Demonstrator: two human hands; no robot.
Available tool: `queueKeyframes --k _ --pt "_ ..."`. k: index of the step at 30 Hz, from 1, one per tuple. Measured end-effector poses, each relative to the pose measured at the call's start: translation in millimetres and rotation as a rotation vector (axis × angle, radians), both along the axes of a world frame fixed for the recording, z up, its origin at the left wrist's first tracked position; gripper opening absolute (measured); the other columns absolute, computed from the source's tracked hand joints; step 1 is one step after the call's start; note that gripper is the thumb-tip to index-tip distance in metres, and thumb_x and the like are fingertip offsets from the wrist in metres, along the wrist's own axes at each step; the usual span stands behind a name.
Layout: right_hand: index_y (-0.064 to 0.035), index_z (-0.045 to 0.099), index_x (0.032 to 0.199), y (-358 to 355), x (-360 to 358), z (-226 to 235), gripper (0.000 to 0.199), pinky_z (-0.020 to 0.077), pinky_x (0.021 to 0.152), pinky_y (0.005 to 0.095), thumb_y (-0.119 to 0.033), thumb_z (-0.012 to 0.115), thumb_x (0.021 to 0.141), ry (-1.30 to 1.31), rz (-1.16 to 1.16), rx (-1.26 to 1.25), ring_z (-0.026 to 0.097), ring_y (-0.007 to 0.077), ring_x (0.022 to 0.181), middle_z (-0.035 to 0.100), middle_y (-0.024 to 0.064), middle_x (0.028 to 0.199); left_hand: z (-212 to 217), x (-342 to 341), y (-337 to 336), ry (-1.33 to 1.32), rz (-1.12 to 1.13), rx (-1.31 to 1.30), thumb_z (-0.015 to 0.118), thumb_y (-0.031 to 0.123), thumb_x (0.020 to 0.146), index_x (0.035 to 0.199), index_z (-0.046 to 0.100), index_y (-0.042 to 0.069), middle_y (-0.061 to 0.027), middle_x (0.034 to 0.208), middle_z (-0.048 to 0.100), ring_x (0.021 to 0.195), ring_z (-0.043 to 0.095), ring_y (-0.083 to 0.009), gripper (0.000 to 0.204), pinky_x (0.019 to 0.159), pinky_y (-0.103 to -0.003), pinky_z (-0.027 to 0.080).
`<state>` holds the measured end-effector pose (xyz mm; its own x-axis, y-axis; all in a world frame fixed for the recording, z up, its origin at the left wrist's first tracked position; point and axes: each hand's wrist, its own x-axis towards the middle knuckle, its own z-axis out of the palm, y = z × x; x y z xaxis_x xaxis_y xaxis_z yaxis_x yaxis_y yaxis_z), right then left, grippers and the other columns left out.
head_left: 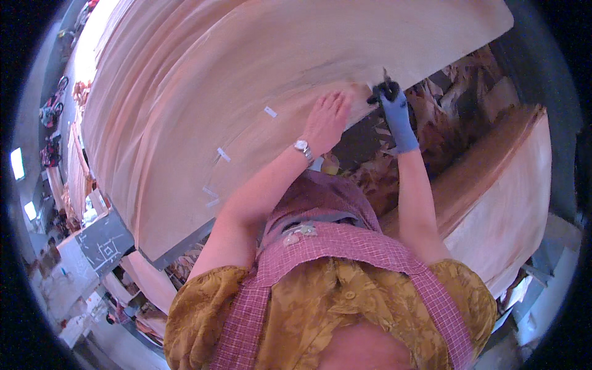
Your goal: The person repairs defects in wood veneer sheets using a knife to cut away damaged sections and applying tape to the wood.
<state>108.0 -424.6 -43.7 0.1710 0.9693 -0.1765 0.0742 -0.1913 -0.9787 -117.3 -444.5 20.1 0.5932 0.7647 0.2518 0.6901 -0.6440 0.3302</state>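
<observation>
A broad, pale reddish wood veneer sheet [246, 80] lies in front of me, with several short white tape strips [224, 155] stuck to it. My bare left hand [328, 120], with a watch on the wrist, rests flat on the sheet near its close edge, fingers stretched out together. My right hand [393, 106] wears a blue glove with black fingers. It is closed around a small knife-like tool [385, 74], whose thin tip points away over the sheet's edge. The tool's handle is mostly hidden by the glove.
Torn veneer scraps [444, 117] lie in a dark gap below the sheet's right edge. A curved stack of veneer [505, 191] stands on the right. At the lower left is a grey board [106, 243] with white markings; parked bikes [54, 111] show at the far left.
</observation>
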Motion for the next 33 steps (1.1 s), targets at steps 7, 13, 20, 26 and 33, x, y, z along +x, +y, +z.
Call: queueKeyframes --k 7,13,20,26,33 --pt "0.0022 0.058 0.105 14.0 21.4 -24.2 0.055 0.0528 0.078 0.044 -0.047 0.069 0.083 -1.084 0.121 -0.14 0.065 0.041 0.089 0.066 0.0245 0.093 -9.9 55.9 36.6 0.241 -0.071 0.025 0.057 0.025 0.088 0.148 0.034 0.011 -0.0123 0.148 0.041 0.132 0.041 -0.0279 0.065 0.105 -0.045 0.035" --pt "-0.0007 0.061 0.103 -46.7 39.2 -76.1 0.036 0.0526 0.077 0.041 -0.029 0.071 0.084 -0.382 -0.046 -0.155 0.066 0.0332 0.089 0.066 0.0161 0.09 -17.8 59.9 48.4 0.359 -0.115 0.086 0.056 0.031 0.089 0.145 0.041 0.018 -0.0107 0.149 0.037 0.134 0.035 -0.0278 0.059 0.104 -0.05 0.032" --pt "0.0008 0.06 0.119 -85.2 28.1 -38.4 0.039 0.0522 0.087 0.0377 -0.012 0.07 0.083 -0.36 -0.05 -0.18 0.066 0.0243 0.098 0.068 0.0149 0.109 -15.4 63.9 39.4 0.321 -0.072 0.011 0.054 0.034 0.092 0.145 0.042 0.019 -0.0111 0.15 0.035 0.132 0.037 -0.0334 0.056 0.105 -0.055 0.031" --pt "-0.0001 0.056 0.125 -55.2 29.0 99.1 0.042 0.0476 0.09 0.0293 -0.009 0.068 0.086 0.553 0.455 -0.204 0.06 0.0165 0.1 0.065 0.0069 0.11 7.8 68.6 83.5 -0.023 0.281 -0.316 0.055 0.01 0.087 0.126 0.057 0.015 -0.015 0.117 0.061 0.111 0.055 -0.0287 0.04 0.095 -0.046 0.041" --pt "-0.0034 0.058 0.113 -49.2 -11.0 181.8 0.045 0.0518 0.084 0.0372 -0.021 0.078 0.077 0.023 0.893 0.093 0.066 0.0255 0.094 0.067 0.0153 0.102 -12.8 66.7 108.7 -1.008 1.21 -0.072 0.048 0.002 0.087 0.132 0.051 0.006 -0.0136 0.116 0.06 0.1 0.057 -0.0246 0.045 0.088 -0.036 0.046"
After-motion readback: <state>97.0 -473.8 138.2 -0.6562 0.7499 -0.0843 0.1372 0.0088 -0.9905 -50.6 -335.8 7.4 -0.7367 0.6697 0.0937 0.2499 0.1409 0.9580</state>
